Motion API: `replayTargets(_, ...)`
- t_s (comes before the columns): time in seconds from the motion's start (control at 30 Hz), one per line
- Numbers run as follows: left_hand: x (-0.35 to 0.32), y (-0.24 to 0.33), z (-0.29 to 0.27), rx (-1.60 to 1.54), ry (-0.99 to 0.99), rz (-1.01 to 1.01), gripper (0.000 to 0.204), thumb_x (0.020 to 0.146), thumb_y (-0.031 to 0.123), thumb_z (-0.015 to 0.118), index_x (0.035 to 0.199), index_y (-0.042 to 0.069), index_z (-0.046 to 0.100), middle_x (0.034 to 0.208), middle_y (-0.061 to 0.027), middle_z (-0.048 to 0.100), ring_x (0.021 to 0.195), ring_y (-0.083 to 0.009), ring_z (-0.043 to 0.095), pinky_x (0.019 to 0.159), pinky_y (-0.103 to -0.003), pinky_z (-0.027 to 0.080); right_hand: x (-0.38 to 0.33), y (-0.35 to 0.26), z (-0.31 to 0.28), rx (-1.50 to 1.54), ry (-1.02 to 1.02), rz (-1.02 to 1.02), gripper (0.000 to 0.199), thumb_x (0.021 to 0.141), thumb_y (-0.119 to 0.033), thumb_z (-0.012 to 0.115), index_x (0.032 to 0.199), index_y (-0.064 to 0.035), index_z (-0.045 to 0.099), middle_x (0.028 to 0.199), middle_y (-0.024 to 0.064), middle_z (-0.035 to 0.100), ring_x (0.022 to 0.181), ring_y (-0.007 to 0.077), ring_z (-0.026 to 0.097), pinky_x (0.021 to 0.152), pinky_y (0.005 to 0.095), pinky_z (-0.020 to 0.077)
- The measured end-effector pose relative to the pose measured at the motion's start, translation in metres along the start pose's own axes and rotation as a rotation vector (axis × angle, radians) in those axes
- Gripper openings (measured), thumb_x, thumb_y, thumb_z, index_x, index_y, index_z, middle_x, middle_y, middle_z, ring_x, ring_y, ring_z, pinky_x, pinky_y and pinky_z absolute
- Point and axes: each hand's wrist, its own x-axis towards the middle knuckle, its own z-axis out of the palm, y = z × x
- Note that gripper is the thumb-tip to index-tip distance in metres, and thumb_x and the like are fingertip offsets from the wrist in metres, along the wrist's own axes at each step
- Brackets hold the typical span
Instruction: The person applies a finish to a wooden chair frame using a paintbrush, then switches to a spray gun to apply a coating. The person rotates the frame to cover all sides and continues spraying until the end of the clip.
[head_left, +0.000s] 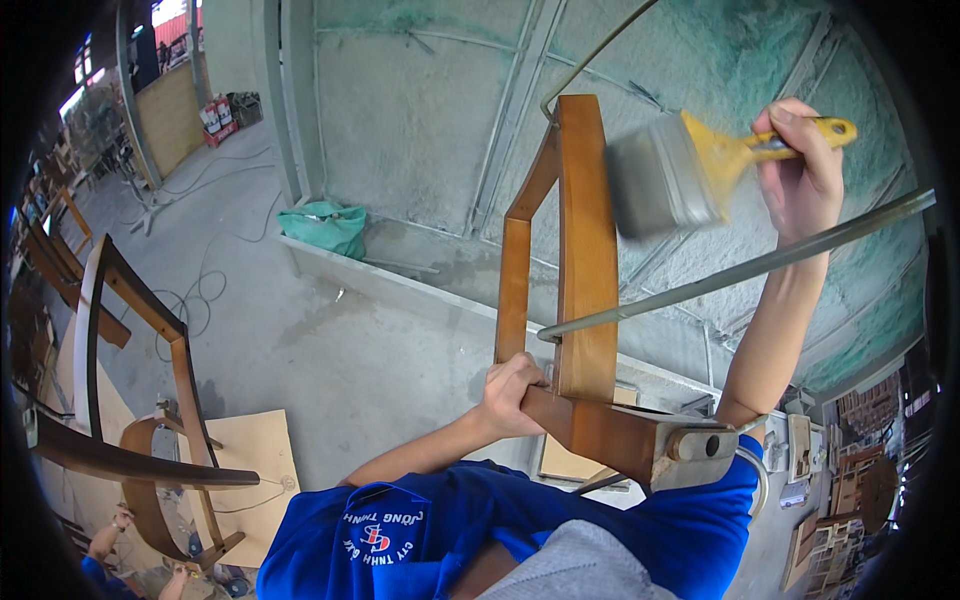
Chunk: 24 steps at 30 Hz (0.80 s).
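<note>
A brown wooden chair frame hangs in front of me on metal hooks, one of them a long grey rod that crosses from the right. My left hand is closed round the frame's lower rail, near a corner joint. Up on the right, my right hand grips the yellow handle of a wide paintbrush. The brush's dark bristles, smeared by motion, are beside the upper right face of the frame's upright. I cannot tell whether they touch it.
Behind the frame stands a booth wall stained green. A green sack lies at its low ledge. More wooden frames hang at the left, near another person's hands. Cables run over the floor; stacked wood stands far right.
</note>
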Motion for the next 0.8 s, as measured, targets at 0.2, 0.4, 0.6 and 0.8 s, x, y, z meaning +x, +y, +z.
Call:
replayTargets(0.2, -0.002, -0.003, 0.004, -0.057, 0.007, -0.025, 0.045, 0.062, 0.015, 0.09, 0.092, 0.002, 0.06, 0.073, -0.0076, 0.055, 0.055, -0.0216, 0.055, 0.045, -0.033, 0.039, -0.005, 0.005, -0.001, -0.232, 0.094, -0.185, 0.019, 0.095, -0.01, 0.063, 0.096, 0.0062, 0.073, 0.076, 0.0136, 0.072, 0.042, 0.0084, 0.054, 0.037, 0.0197, 0.0378)
replayTargets(0.4, -0.006, -0.006, 0.006, -0.06, 0.0, -0.007, 0.047, 0.061, 0.015, 0.091, 0.093, 0.001, 0.059, 0.074, -0.0081, 0.056, 0.057, -0.0222, 0.057, 0.046, -0.033, 0.04, -0.053, -0.011, -0.028, 0.039, -0.138, -0.021, 0.019, 0.098, -0.008, 0.057, 0.092, 0.0078, 0.066, 0.083, 0.0196, 0.072, 0.039, 0.0113, 0.053, 0.032, 0.0222, 0.0345)
replayTargets(0.6, -0.011, -0.005, 0.01, -0.109, 0.015, -0.027, 0.05, 0.061, 0.018, 0.092, 0.094, 0.001, 0.058, 0.073, -0.008, 0.056, 0.056, -0.0223, 0.057, 0.046, -0.032, 0.04, -0.057, -0.015, -0.023, 0.177, -0.068, 0.015, 0.024, 0.1, -0.013, 0.057, 0.087, 0.006, 0.065, 0.059, 0.0114, 0.061, 0.033, 0.01, 0.047, 0.029, 0.0209, 0.0316)
replayTargets(0.8, -0.019, -0.002, 0.011, -0.031, -0.03, 0.0, 0.052, 0.062, 0.02, 0.093, 0.095, 0.001, 0.057, 0.073, -0.0083, 0.054, 0.056, -0.0217, 0.055, 0.046, -0.032, 0.04, -0.03, -0.003, -0.021, -0.166, 0.123, -0.03, 0.023, 0.099, -0.015, 0.061, 0.09, 0.0043, 0.07, 0.054, 0.0076, 0.061, 0.034, 0.0088, 0.047, 0.031, 0.0207, 0.0329)
